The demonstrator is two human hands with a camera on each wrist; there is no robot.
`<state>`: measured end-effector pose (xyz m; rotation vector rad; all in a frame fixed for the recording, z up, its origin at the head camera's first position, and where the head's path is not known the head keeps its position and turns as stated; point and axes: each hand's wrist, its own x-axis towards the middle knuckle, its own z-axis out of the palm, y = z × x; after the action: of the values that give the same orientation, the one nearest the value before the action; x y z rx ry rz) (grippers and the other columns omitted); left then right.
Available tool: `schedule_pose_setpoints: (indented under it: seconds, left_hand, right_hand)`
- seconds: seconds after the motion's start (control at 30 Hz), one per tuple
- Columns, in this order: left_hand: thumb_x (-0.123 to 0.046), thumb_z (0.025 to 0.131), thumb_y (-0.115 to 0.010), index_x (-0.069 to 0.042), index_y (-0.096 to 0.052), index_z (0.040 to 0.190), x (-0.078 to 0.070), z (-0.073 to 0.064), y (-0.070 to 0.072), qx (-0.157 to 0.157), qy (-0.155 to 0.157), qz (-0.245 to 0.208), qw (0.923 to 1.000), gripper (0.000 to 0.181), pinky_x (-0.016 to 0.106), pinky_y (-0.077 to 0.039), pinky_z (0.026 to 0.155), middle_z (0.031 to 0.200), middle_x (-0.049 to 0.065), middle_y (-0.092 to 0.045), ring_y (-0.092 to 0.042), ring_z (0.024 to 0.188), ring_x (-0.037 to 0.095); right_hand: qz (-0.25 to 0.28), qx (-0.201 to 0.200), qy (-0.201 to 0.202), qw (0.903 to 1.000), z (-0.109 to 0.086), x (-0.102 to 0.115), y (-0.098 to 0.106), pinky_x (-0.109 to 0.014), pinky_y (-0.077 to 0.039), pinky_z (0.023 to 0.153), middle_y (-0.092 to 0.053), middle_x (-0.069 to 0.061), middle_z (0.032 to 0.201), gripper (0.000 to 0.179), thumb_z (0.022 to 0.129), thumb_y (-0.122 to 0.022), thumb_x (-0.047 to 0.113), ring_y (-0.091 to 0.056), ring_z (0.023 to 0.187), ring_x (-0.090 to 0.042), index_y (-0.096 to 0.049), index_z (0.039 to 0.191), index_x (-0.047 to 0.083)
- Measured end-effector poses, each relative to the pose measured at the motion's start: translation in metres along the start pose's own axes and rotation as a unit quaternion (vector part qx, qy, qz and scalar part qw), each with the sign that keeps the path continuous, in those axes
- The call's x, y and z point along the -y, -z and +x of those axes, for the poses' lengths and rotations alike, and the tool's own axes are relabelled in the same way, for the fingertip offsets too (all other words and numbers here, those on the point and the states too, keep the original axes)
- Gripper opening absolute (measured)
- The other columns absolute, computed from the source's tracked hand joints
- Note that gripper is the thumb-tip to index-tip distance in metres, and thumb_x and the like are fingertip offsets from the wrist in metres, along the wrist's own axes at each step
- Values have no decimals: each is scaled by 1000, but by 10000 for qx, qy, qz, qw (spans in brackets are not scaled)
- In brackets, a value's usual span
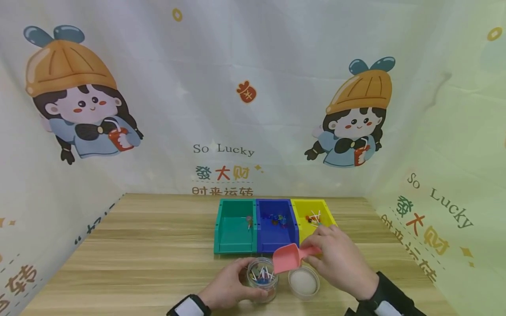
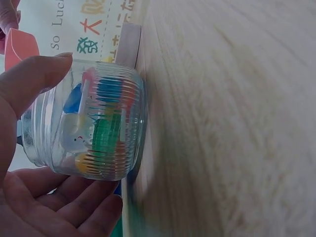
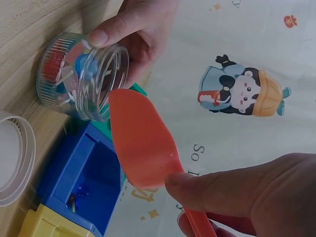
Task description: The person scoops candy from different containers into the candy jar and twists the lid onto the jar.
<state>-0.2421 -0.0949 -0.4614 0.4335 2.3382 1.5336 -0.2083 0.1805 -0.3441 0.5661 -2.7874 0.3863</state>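
My left hand (image 1: 232,284) grips a clear ribbed jar (image 2: 98,123) standing on the table, thumb on one side and fingers on the other. Inside it are several small colourful pieces with white sticks (image 1: 262,275). Between thumb and fingers, my right hand (image 1: 340,259) pinches the handle of a pink scoop (image 3: 143,138). The scoop's blade is at the jar's open mouth, overlapping the rim in the head view. No load shows on the blade. A white round lid (image 1: 303,281) lies on the table just right of the jar.
Behind the jar, three joined bins stand in a row: green (image 1: 235,247), blue (image 1: 276,244) and yellow (image 1: 327,206). Small coloured pieces lie in each, with white-stick ones in the yellow bin. A printed curtain (image 1: 276,52) encloses the wooden table (image 1: 138,254) at the back and sides.
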Motion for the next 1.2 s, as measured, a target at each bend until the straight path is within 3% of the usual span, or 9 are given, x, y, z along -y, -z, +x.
schedule_pose_setpoints:
  seconds: [0.3,0.5,0.73,0.97,1.2]
  left_hand:
    - [-29,84,-98,-6,-60,151,-4,0,5,-14,89,72,9999,81,63,-50,117,142,10,-67,-62,129,30]
    - [-40,89,-94,0,-54,156,-12,-3,12,-216,-156,142,9995,87,64,-53,115,156,23,-60,-59,141,46]
    - [-43,94,-88,0,-58,154,-19,-4,22,-572,-426,293,9970,79,61,-57,110,155,23,-61,-62,139,43]
    - [-44,94,-87,-4,-59,154,-22,-3,31,-1016,-395,308,9936,77,62,-57,108,154,20,-61,-65,135,42]
    - [-49,97,-83,-10,-63,151,-27,0,41,-1461,-277,257,9885,70,59,-58,108,151,15,-65,-65,135,39]
  right_hand:
    - [72,22,-11,10000,-2,-2,0,-30,-44,76,-60,13,86,13,88,-94,26,-47,85,-10,-84,98,24]
    - [96,13,-123,9999,-1,-1,2,-31,-44,77,-62,13,86,15,88,-94,27,-47,86,-10,-84,98,23]
    - [200,12,-309,9993,3,0,5,-33,-47,79,-67,10,90,20,85,-96,30,-50,89,-12,-84,98,22]
    - [371,-97,-426,9984,7,1,7,-35,-51,79,-73,5,99,18,87,-95,26,-55,91,-15,-83,100,19]
    - [536,-189,-652,9962,14,1,9,-31,-43,71,-69,0,95,19,90,-93,25,-54,87,-17,-84,103,14]
